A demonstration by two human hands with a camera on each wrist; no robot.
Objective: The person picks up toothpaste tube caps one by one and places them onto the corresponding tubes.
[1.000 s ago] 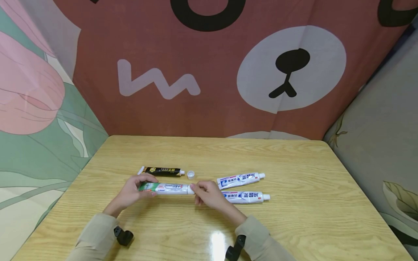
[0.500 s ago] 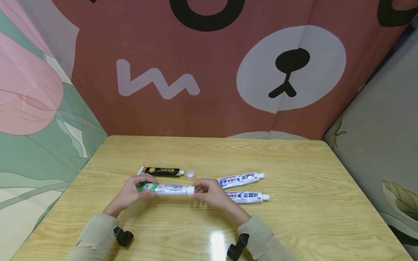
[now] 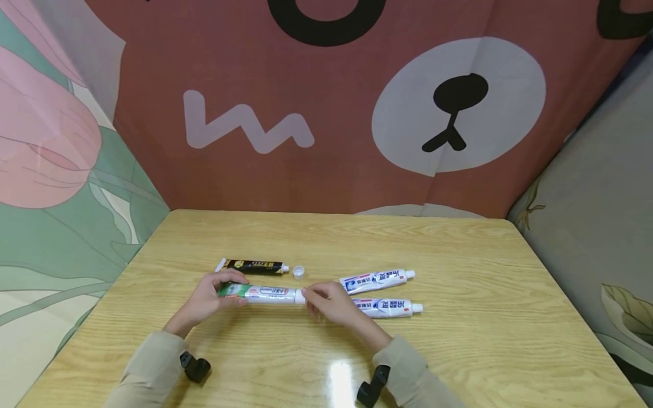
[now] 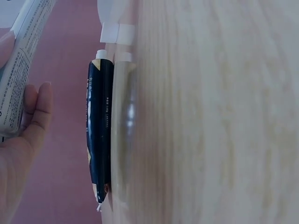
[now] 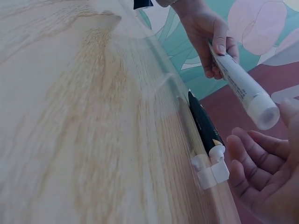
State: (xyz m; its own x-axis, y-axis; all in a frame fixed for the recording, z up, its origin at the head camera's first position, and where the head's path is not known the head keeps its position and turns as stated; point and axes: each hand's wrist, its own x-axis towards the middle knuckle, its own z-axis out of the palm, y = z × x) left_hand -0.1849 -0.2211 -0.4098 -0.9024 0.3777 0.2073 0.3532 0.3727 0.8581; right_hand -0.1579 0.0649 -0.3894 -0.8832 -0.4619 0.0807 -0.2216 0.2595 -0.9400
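My left hand point(image 3: 206, 297) grips a white-and-green toothpaste tube point(image 3: 270, 294) by its flat end and holds it level above the table. The tube's white cap point(image 5: 264, 112) points toward my right hand point(image 3: 331, 306). In the right wrist view, my right fingers point(image 5: 261, 161) are spread and loosely bent beside the cap, with its end face uncovered. From the head view the right fingertips overlap the cap's end. Behind the held tube lies a black toothpaste tube point(image 3: 255, 267) with its nozzle bare. A loose white cap point(image 3: 298, 272) sits just off that nozzle.
Two white-and-blue toothpaste tubes lie to the right, one farther back point(image 3: 377, 280) and one nearer point(image 3: 388, 308), partly behind my right hand. All rest on a wooden table point(image 3: 459, 340). A printed cloth point(image 3: 336, 181) hangs at its back edge.
My left hand and the held tube stay nearly still. My right hand has loosened from the cap, shifted slightly right, and its fingers have since drawn closer together beside the cap.
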